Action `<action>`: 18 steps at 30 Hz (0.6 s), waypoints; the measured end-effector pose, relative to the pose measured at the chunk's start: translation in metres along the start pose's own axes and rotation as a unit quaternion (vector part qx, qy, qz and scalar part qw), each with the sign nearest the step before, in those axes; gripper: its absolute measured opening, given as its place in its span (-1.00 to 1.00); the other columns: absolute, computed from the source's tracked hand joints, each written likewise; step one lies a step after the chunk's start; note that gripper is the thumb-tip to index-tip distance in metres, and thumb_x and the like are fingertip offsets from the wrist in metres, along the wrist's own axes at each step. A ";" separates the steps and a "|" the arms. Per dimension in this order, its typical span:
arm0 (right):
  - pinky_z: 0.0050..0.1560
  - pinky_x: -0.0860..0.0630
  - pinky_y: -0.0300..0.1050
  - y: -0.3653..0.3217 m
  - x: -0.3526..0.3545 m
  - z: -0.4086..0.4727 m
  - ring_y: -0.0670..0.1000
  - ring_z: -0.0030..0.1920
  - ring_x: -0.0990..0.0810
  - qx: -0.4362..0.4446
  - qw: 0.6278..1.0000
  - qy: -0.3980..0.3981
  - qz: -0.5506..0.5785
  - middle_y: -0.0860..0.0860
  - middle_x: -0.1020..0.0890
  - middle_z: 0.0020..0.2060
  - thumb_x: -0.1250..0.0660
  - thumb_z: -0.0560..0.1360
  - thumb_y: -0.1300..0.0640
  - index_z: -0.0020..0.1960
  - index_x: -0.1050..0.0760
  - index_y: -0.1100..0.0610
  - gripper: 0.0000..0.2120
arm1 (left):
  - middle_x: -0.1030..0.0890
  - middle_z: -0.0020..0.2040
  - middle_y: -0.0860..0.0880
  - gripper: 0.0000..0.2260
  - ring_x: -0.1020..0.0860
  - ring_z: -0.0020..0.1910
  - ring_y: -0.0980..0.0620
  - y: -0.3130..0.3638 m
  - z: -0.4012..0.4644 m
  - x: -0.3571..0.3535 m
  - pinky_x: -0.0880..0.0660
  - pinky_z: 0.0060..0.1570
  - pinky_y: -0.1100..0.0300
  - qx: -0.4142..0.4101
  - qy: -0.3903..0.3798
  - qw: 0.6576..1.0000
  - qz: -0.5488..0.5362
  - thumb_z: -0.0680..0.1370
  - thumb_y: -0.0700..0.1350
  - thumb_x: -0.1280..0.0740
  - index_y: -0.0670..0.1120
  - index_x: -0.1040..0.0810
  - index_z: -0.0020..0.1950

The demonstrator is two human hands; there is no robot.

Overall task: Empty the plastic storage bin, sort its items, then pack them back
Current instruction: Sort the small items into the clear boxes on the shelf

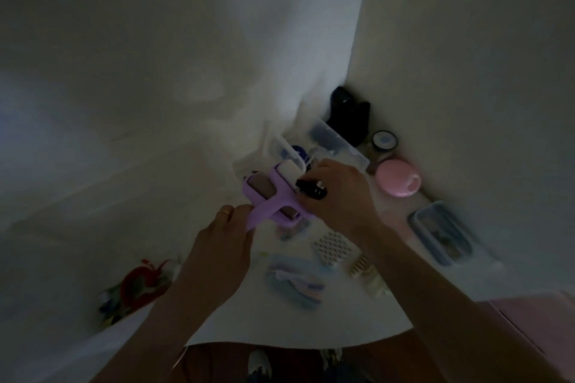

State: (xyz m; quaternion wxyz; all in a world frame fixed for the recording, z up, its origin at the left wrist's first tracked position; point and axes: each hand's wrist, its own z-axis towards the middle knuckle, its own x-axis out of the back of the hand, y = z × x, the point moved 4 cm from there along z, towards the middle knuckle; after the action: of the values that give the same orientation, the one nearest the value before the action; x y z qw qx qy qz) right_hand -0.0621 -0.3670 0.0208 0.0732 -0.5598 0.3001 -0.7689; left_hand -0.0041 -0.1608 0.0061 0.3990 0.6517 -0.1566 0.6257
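Observation:
A clear plastic storage bin (339,141) stands on the white table (249,314) near the wall corner, with small items inside. My left hand (224,246) grips the handle of a purple lint roller (270,199) just in front of the bin. At the roller's right side my right hand (339,196) holds a small black object (312,189). The frame is dim and blurred.
On the table lie a pink round case (398,180), a blue lidded box (441,235), a round tin (385,140), a black item (348,115) in the corner, a white perforated piece (333,247), a comb (361,264), a pastel packet (295,284) and a red object (140,284).

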 end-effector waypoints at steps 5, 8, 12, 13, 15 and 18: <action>-0.23 -0.53 -0.13 0.055 0.019 -0.016 -0.05 -0.25 -0.62 -0.108 0.985 0.053 0.120 -0.10 -0.67 -0.24 -0.51 0.36 0.06 -0.12 -0.63 0.00 -0.88 | -0.53 -0.14 -0.14 -0.79 -0.53 -0.33 -0.19 0.033 0.012 -0.026 -0.28 -0.37 0.16 0.013 0.000 1.000 -0.004 0.51 -0.23 -0.39 -0.19 -0.52 0.13; -0.24 -0.61 -0.15 0.102 0.034 -0.035 -0.07 -0.31 -0.63 -0.264 0.891 0.131 0.346 -0.01 -0.71 -0.21 -0.55 0.37 0.21 -0.06 -0.65 0.10 -0.83 | -0.53 -0.16 -0.11 -0.84 -0.52 -0.32 -0.16 0.040 0.005 -0.038 -0.30 -0.37 0.15 0.023 0.006 1.000 -0.018 0.55 -0.15 -0.32 -0.16 -0.53 0.10; -0.30 -0.56 -0.21 0.140 0.007 -0.063 -0.01 -0.35 -0.61 -0.403 0.805 0.088 0.427 0.05 -0.68 -0.29 -0.55 0.34 0.33 -0.09 -0.66 0.21 -0.82 | -0.61 -0.06 -0.05 -0.64 -0.61 -0.19 -0.08 0.029 -0.035 -0.057 -0.50 -0.27 0.13 0.047 -0.046 0.996 -0.065 0.54 0.06 -0.13 -0.09 -0.55 0.16; -0.33 -0.55 -0.21 0.143 -0.008 -0.066 0.03 -0.35 -0.59 -0.420 0.792 0.061 0.439 0.07 -0.67 -0.31 -0.56 0.33 0.34 -0.12 -0.66 0.21 -0.83 | -0.62 -0.07 -0.02 -0.66 -0.60 -0.18 -0.02 0.026 -0.046 -0.060 -0.51 -0.22 0.17 0.048 -0.049 0.995 -0.071 0.53 0.06 -0.16 -0.08 -0.56 0.16; -0.43 -0.48 -0.25 0.141 -0.035 -0.066 0.06 -0.35 -0.58 -0.438 0.781 0.007 0.445 0.13 -0.66 -0.30 -0.57 0.32 0.31 -0.11 -0.66 0.23 -0.83 | -0.62 -0.08 0.03 -0.76 -0.55 -0.12 0.09 0.018 -0.067 -0.065 -0.48 -0.08 0.24 0.068 -0.081 0.990 -0.096 0.54 -0.01 -0.23 0.01 -0.55 0.16; -0.57 -0.36 -0.30 0.131 -0.071 -0.053 0.01 -0.40 -0.60 -0.448 0.788 -0.064 0.418 0.13 -0.66 -0.30 -0.58 0.34 0.22 -0.10 -0.67 0.27 -0.81 | -0.57 0.01 0.10 -0.76 -0.57 0.05 -0.01 -0.003 -0.092 -0.072 -0.48 0.13 0.04 0.190 -0.136 0.958 -0.168 0.52 0.05 -0.35 0.17 -0.49 0.17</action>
State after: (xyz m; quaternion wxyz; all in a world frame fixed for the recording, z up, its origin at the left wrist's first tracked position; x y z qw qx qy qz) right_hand -0.1134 -0.4209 -0.1187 0.1474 -0.3980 0.8099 -0.4049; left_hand -0.0778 -0.1139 -0.0720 0.3424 0.8113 0.0239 0.4733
